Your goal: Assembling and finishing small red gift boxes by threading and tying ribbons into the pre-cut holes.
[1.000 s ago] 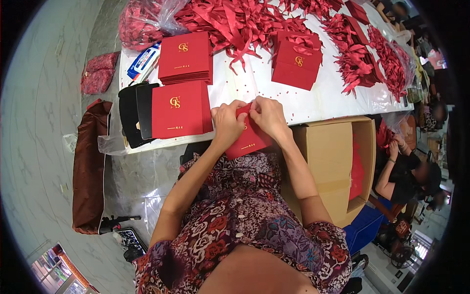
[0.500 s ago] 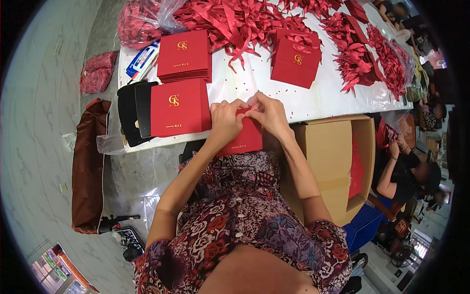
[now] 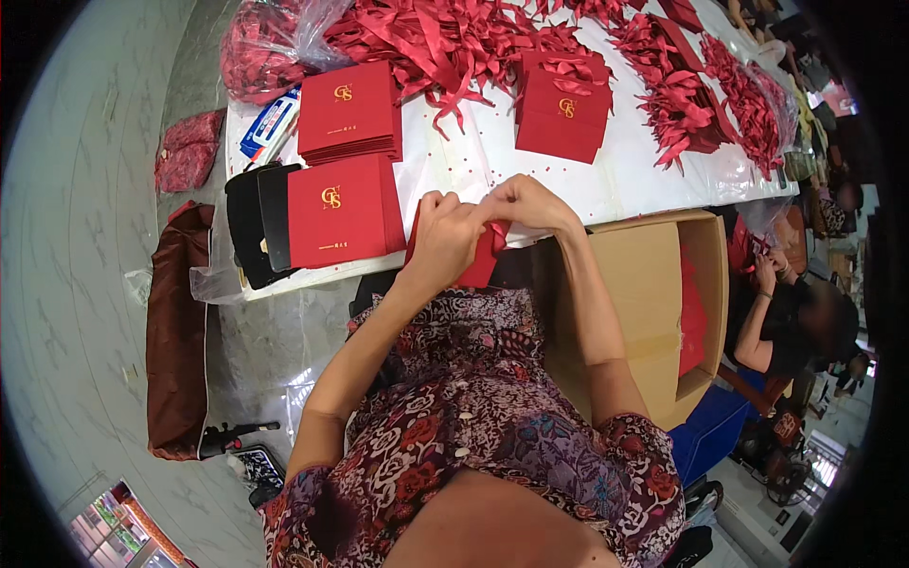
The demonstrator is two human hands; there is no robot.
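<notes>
At the table's near edge, a red paper gift bag [image 3: 478, 272] stands tilted in front of my body, partly covered by my hands. My left hand [image 3: 443, 239] has its fingers closed on the bag's upper part. Just right of it and touching it, my right hand [image 3: 526, 204] is pinched at the bag's top. A piece of red ribbon [image 3: 499, 230] shows below the right fingers; the fingertips themselves hide what exactly they grip. Left of my hands lies a stack of flat red bags [image 3: 336, 218] with gold print.
Behind it sits another red stack [image 3: 346, 109]. Red ribbons [image 3: 426, 43] heap along the far side, near ribboned bags [image 3: 563, 109]. A cardboard box [image 3: 620, 312] stands at my right, below the white table [image 3: 653, 199]. Another person [image 3: 781, 317] works at far right.
My left hand has turned over the bag's top, and my right hand has shifted slightly right. The bag has tilted, and ribbon now shows at its right side.
</notes>
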